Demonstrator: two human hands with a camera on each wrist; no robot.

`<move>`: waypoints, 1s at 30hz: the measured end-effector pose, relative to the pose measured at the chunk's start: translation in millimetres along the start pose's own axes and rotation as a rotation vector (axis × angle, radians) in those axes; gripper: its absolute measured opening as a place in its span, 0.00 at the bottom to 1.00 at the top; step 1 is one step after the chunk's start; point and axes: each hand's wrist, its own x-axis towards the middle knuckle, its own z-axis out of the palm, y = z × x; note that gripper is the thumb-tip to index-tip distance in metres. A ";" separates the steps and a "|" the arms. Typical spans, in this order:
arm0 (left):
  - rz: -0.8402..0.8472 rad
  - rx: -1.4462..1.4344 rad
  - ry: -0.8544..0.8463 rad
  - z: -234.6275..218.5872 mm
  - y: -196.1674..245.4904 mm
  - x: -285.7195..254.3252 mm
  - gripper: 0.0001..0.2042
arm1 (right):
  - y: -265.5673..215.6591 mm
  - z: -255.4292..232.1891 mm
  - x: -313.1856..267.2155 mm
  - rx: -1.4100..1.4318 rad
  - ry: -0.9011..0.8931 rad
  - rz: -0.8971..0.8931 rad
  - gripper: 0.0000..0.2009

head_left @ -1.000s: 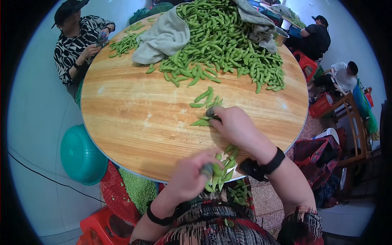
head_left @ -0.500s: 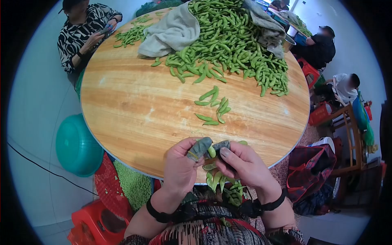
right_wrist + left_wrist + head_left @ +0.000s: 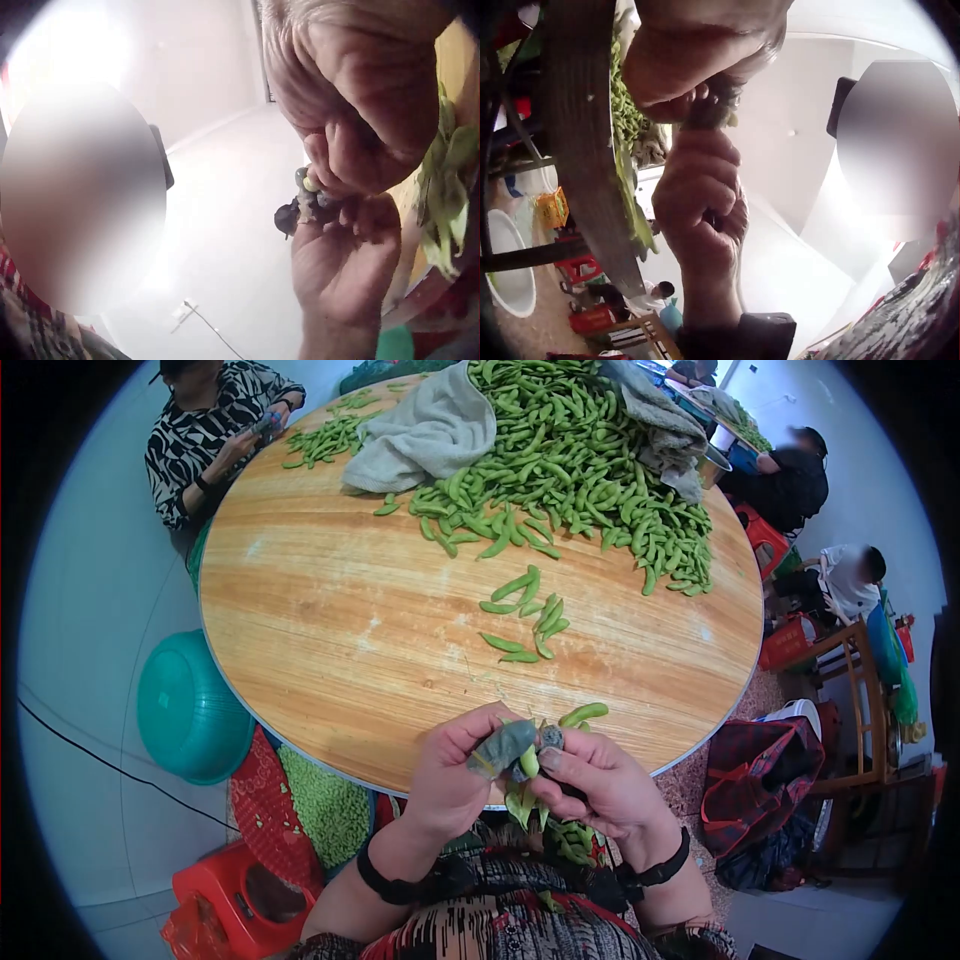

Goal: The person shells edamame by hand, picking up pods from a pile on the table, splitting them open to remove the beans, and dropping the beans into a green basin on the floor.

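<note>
Close together at the table's near edge, the left hand (image 3: 453, 768) and the right hand (image 3: 606, 779) pinch one green pod (image 3: 529, 762) between their covered fingertips. Grey-green wrapping covers the left thumb; a dark cover sits on a right fingertip. In the left wrist view the right hand (image 3: 700, 196) has its fingers curled, and the pod is mostly hidden. The right wrist view shows the left hand (image 3: 346, 271) below the right hand (image 3: 367, 97), with a bit of pale green between them. Opened pods (image 3: 519, 805) hang at the edge below the hands.
A large pod heap (image 3: 560, 470) with grey cloths (image 3: 425, 435) covers the table's far side. Several loose pods (image 3: 548, 622) lie mid-table. A teal basin (image 3: 190, 705), shelled beans (image 3: 325, 805) and a red stool (image 3: 235, 895) stand left. Other people sit around.
The right hand came back from the loose pods mid-table to meet the left at the near edge. Since half a second ago both hands stay together, with the pod turned slightly between them.
</note>
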 end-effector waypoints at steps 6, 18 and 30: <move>0.011 0.378 0.215 7.2 -6.7 0.2 0.10 | 15.8 -1.1 9.7 -0.650 0.280 -0.429 0.07; 0.069 0.003 0.207 -24.2 -3.2 -2.3 0.14 | -14.7 -1.3 18.2 -1.120 0.366 -0.516 0.10; -0.225 0.340 -0.032 4.1 30.1 -11.4 0.16 | -31.9 -23.2 59.3 -1.850 0.438 -0.497 0.09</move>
